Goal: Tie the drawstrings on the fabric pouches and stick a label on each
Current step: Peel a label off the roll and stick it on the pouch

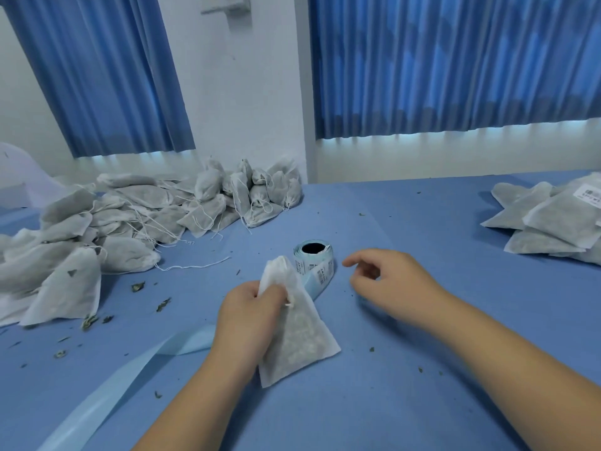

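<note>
Our left hand [250, 307] grips the neck of a fabric pouch [292, 340] lying mid-table [406, 385], with dried leaf dimly visible inside. At three o'clock our right hand [387, 281] hovers, blurred, loosely spread, holding nothing. At twelve stands the label roll [313, 260], print unreadable. Untied pouches [113, 216] heap at ten; labelled pouches [553, 219], cut off, at two.
</note>
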### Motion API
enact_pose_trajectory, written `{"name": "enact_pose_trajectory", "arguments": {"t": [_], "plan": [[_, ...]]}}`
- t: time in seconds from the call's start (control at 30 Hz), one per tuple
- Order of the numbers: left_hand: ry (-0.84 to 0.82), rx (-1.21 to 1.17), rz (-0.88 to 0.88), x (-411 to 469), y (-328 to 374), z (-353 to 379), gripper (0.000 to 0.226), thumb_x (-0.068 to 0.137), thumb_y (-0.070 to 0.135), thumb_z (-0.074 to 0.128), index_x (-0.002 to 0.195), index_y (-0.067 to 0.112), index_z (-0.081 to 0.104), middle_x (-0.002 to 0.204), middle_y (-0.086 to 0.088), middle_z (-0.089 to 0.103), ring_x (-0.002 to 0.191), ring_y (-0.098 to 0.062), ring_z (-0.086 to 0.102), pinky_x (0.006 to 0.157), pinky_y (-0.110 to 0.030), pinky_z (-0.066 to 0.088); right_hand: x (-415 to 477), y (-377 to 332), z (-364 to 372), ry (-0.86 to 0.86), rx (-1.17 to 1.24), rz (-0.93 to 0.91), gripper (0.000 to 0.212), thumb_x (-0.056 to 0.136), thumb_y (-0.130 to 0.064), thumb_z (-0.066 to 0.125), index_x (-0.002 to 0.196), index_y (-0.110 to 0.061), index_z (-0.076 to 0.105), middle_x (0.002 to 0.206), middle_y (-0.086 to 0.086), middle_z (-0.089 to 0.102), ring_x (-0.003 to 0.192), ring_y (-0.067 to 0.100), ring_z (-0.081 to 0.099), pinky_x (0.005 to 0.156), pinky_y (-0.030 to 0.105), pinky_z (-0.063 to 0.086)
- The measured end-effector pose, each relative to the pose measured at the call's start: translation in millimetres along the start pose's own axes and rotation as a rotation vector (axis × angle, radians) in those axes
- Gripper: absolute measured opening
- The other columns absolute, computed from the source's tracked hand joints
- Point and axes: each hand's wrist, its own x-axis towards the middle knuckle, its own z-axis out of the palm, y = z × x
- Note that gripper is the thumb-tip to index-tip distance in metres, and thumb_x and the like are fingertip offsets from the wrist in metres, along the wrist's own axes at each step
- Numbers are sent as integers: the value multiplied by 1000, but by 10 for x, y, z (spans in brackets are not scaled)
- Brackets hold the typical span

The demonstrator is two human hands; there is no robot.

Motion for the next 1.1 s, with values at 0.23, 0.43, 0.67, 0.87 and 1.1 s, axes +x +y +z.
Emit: {"name": "enact_pose_trajectory", "arguments": {"t": [0.23, 0.43, 0.67, 0.87, 1.1], "plan": [[53, 86, 59, 13, -131, 71, 42, 82, 13, 57, 55, 22, 26, 48, 11, 23, 43, -9, 21, 37, -19, 18, 305, -140, 364, -84, -98, -31, 38, 86, -18, 53, 118, -35, 61, 81, -12, 59, 62, -2, 51, 57, 17, 37], [30, 97, 112, 12, -169, 89, 41, 82, 12, 58, 53, 21, 31, 45, 11, 27, 42, -8, 25, 37, -18, 23, 300, -24, 509, -30, -155, -105, 26, 82, -12, 56, 101, -28, 65, 82, -11, 59, 72, -3, 49, 67, 16, 39], [28, 102, 121, 44, -181, 96, 36, 81, 14, 60, 53, 19, 38, 44, 12, 34, 41, -7, 30, 38, -17, 26, 288, -14, 460, 11, -74, -94, 16, 81, -17, 65, 80, -32, 60, 84, -14, 62, 68, -4, 51, 66, 12, 37], [20, 109, 108, 55, -198, 98, 28, 82, 16, 59, 58, 14, 46, 46, 12, 36, 42, -7, 32, 40, -17, 27, 269, -41, 458, 41, 18, -23, 16, 80, -19, 67, 70, -30, 62, 72, -14, 64, 62, -6, 53, 60, 6, 39], [15, 113, 89, 35, -171, 89, 35, 82, 16, 60, 54, 20, 39, 45, 12, 34, 41, -8, 30, 37, -17, 25, 257, -76, 470, 67, 80, 57, 29, 80, -4, 61, 74, -33, 63, 74, -12, 63, 66, -2, 56, 60, 4, 39]]}}
